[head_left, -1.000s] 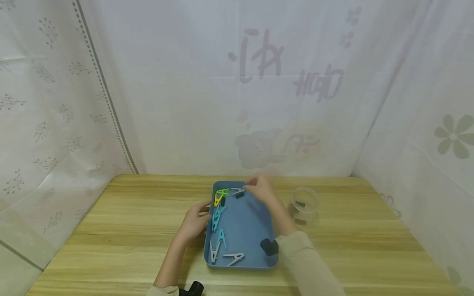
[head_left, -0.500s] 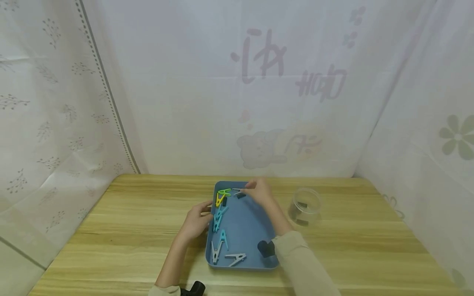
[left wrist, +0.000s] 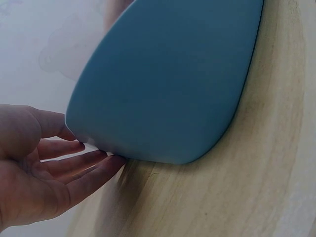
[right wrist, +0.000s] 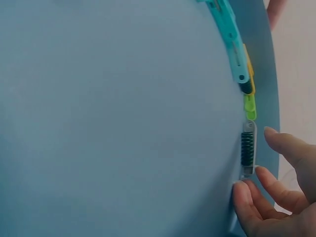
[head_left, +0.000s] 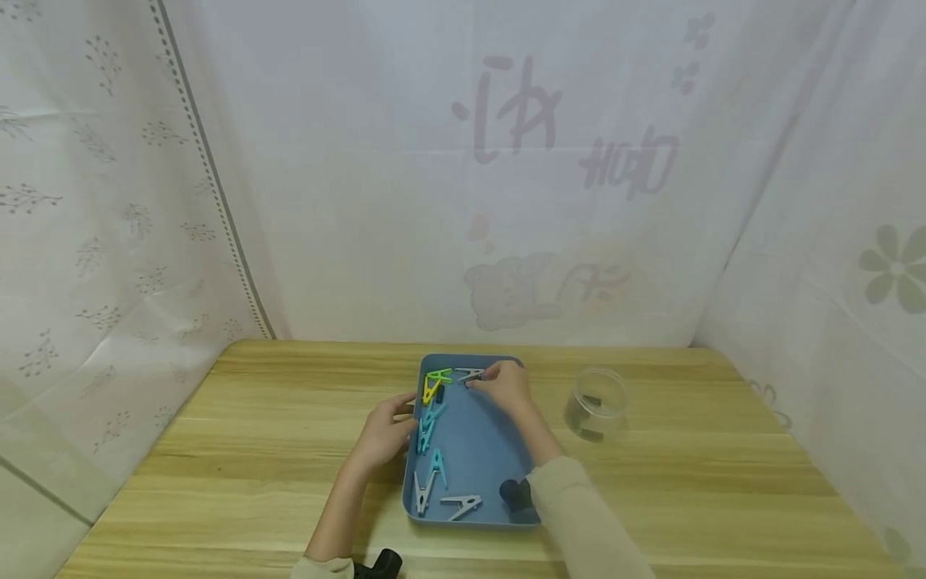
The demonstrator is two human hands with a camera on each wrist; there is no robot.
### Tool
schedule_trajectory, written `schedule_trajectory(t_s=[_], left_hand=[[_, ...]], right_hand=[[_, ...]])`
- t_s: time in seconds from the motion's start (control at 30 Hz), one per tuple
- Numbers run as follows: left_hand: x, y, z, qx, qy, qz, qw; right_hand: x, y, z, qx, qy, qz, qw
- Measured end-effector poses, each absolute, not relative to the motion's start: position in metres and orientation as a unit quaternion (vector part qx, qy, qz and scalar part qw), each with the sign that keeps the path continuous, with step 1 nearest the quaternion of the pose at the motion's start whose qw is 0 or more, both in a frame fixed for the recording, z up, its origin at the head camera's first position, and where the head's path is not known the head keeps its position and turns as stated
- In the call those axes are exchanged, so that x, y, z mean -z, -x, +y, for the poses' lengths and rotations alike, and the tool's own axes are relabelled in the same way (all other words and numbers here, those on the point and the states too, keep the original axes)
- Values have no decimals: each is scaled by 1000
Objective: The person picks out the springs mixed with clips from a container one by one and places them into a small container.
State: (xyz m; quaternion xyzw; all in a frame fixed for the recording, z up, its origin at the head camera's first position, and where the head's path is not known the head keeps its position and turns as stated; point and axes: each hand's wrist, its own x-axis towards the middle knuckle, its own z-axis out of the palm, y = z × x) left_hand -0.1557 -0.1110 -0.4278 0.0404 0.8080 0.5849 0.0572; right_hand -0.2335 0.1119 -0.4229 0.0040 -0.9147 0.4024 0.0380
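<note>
A blue tray [head_left: 473, 450] lies on the table, with clothespins along its left and far sides. My left hand [head_left: 386, 433] rests against its left wall; in the left wrist view its fairly straight fingers [left wrist: 94, 180] touch the wall from outside. At the far end, my right hand [head_left: 509, 388] reaches into the tray beside a grey clothespin [head_left: 469, 373]. In the right wrist view its fingertips are at one end of that clothespin and a dark ribbed piece [right wrist: 247, 148], spread apart. Most of the dark piece is covered in the head view.
Green [head_left: 438, 375], yellow [head_left: 430, 392] and teal clothespins [head_left: 425, 434] lie along the left wall. Another grey clothespin [head_left: 463, 505] lies near the front. A clear round container [head_left: 596, 402] with dark pieces stands on the table [head_left: 694, 466] right of the tray.
My right hand has moved slightly nearer and down from the far rim, onto the dark piece beside the grey clothespin. My left hand has stayed at the tray's left wall.
</note>
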Motion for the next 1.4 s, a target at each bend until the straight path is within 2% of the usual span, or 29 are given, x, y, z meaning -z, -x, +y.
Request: schedule_trajectory(t_s=[0.2, 0.37, 0.83, 1.13, 1.4], left_hand=[[428, 154, -112, -583, -39, 809, 59], [427, 155, -111, -582, -37, 810, 59], [426, 158, -108, -577, -36, 814, 53], [425, 155, -108, -578, -36, 813, 56], [425, 153, -110, -580, -39, 812, 57]], right_hand=[[436, 231, 112, -408, -19, -909, 81], [433, 225, 105, -417, 3, -906, 77], [455, 237, 91, -383, 26, -913, 136], [457, 234, 91, -400, 40, -906, 135], [456, 231, 95, -424, 11, -894, 144]])
